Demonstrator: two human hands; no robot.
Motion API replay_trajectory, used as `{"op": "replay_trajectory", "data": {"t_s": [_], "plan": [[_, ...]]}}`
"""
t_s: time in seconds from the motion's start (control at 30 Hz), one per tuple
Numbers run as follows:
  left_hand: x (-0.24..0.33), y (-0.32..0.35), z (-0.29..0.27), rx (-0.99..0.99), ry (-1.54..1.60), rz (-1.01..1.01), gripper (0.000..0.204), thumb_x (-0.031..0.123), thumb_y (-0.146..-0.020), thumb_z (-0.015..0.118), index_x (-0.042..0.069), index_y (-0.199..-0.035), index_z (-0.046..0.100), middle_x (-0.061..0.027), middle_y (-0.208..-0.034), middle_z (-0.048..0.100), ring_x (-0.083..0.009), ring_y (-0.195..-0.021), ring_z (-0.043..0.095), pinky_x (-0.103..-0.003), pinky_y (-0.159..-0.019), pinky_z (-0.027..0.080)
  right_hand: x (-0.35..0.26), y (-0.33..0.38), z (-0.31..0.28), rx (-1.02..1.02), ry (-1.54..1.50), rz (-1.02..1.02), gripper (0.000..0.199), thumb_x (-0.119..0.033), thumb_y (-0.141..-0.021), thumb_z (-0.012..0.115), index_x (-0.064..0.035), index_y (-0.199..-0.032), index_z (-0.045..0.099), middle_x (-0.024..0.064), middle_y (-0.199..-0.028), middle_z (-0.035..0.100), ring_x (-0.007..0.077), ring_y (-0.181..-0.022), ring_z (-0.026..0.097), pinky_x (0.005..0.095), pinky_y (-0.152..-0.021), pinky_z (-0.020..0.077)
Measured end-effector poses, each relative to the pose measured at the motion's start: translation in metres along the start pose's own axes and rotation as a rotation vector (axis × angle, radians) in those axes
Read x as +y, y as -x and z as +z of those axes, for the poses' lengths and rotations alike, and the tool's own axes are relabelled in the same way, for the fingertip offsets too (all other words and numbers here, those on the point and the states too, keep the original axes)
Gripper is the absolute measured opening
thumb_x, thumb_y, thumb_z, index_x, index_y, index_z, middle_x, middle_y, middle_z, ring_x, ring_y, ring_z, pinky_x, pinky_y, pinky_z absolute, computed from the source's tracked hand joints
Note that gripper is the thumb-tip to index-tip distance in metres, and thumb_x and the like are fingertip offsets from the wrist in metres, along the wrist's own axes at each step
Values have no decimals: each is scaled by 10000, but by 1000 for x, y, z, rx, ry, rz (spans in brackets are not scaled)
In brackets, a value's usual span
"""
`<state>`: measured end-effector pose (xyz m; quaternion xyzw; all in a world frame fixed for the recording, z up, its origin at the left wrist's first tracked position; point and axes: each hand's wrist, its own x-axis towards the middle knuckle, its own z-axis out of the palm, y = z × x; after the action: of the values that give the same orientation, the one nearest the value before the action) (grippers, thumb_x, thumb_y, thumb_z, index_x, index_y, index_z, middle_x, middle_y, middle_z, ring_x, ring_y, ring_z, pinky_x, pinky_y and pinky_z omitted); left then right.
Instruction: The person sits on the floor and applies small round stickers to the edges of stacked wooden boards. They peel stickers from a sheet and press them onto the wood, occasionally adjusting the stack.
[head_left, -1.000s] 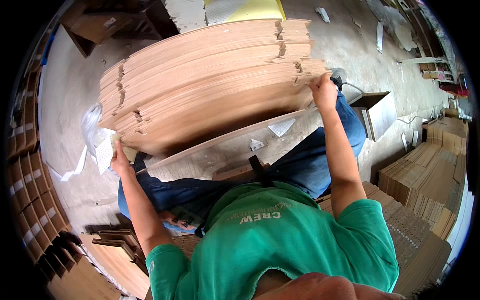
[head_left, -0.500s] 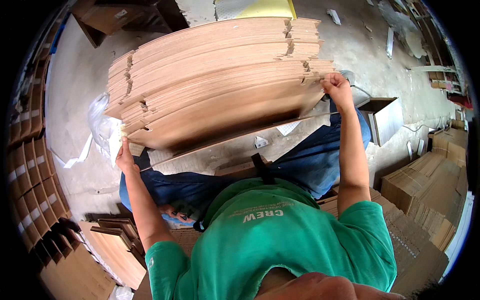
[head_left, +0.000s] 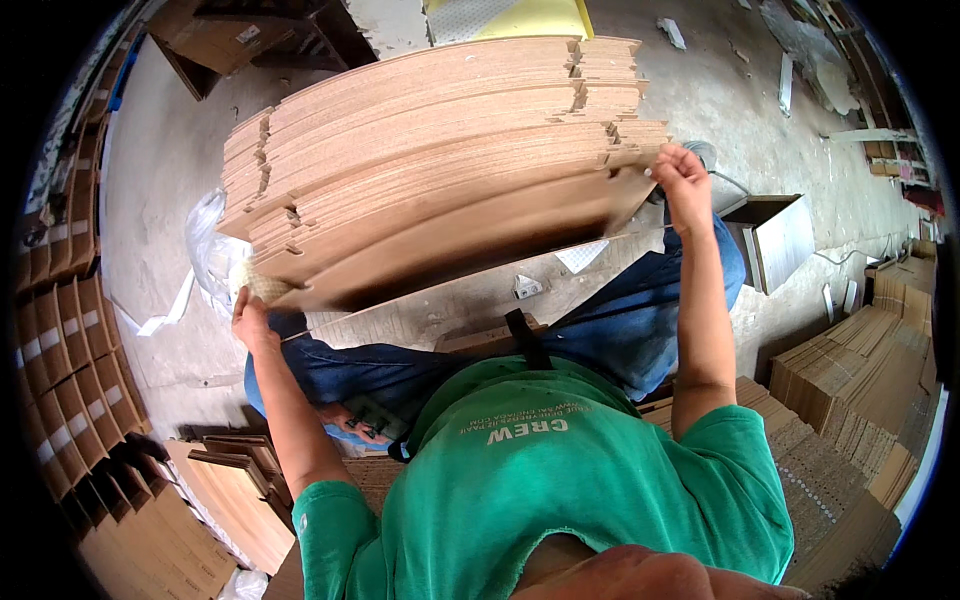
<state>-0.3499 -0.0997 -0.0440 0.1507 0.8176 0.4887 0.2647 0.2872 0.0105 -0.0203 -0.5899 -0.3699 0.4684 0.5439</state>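
Note:
A thick stack of wood-grain panels (head_left: 440,110) with notched ends stands on edge before me. The nearest panel (head_left: 470,225) leans toward me, smeared by motion, with a dark gap below it. My left hand (head_left: 253,322) is closed at its lower left corner, though the exact grip is partly hidden. At the right end my right hand (head_left: 684,188) pinches the panel's edge between thumb and fingers. Closer to my knees, a thin panel edge (head_left: 450,287) runs across between my legs. A pale yellowish thing (head_left: 262,285) I cannot identify shows beside my left fingers.
Clear plastic wrap (head_left: 207,245) lies left of the stack. An open grey box (head_left: 780,240) stands beyond my right knee. Stacked boards (head_left: 850,370) fill the right side, brown compartments (head_left: 65,350) the far left. More panels (head_left: 235,500) lean at lower left.
The nearest panel has tipped away from the stack toward me, its left end coming lower. My left hand has moved down a little with it; the right hand has shifted only slightly.

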Motion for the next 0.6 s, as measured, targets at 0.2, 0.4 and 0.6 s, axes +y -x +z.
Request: {"op": "replay_trajectory", "data": {"t_s": [0.2, 0.4, 0.6], "plan": [[-23, -27, -21, -137, -812, 339, 551, -49, -613, 537, -28, -1164, 538, -87, -903, 636, -191, -761, 587, -307, -711, 462, -9, -19, 3, -126, 167, 14, 329, 93, -684, 616, -16, -982, 530, 23, -884, 552, 107, -816, 535, 224, -767, 464], [2, -33, 20, -52, -165, -107, 679, 530, -819, 528, -68, -1141, 536, -161, -1139, 561, -225, -1033, 520, -324, -889, 377, 30, -21, 11, -41, 392, -279, 286, 84, -708, 591, -23, -963, 519, 18, -844, 555, 106, -786, 556, 235, -726, 488], [-14, -36, 25, 31, -267, 152, 545, 456, -768, 648, -66, -923, 652, -130, -947, 645, -184, -865, 583, -305, -785, 430, 14, -17, 25, -34, 849, -446, 262, 93, -688, 546, -37, -910, 494, 126, -852, 560, 223, -726, 590, 306, -647, 495]]}}
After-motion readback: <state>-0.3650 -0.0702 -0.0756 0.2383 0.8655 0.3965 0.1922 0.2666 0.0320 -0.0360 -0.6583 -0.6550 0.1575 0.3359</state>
